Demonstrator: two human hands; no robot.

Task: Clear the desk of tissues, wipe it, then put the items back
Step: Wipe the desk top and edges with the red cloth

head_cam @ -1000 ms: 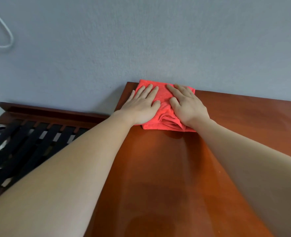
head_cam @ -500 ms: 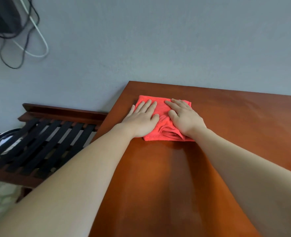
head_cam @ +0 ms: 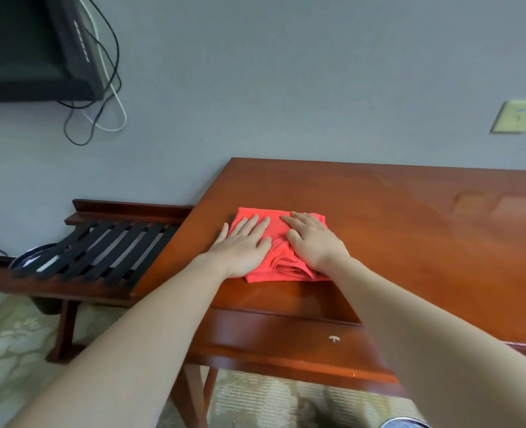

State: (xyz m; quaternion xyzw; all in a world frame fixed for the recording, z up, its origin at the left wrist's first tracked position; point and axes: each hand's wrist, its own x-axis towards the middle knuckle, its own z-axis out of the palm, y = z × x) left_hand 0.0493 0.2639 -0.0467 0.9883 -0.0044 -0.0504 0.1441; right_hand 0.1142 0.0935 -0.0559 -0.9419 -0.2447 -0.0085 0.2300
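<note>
A folded red cloth [head_cam: 278, 234] lies on the left part of the brown wooden desk [head_cam: 394, 230], a short way in from its left and front edges. My left hand [head_cam: 244, 245] presses flat on the cloth's left half with straight fingers. My right hand [head_cam: 312, 242] presses flat on its right half beside the left hand. Both forearms reach in from the bottom of the view. No tissues or other items show on the desk top.
A wooden luggage rack with black straps [head_cam: 101, 251] stands left of the desk against the grey wall. A black television [head_cam: 36, 47] with hanging cables is mounted upper left. A drawer with a small knob [head_cam: 334, 338] sits below the desk's front edge. A wall plate [head_cam: 516, 116] is upper right.
Both hands have dragged the red cloth from the desk's back left corner at the wall toward the front edge. The view has pulled back, now showing the drawer and the television.
</note>
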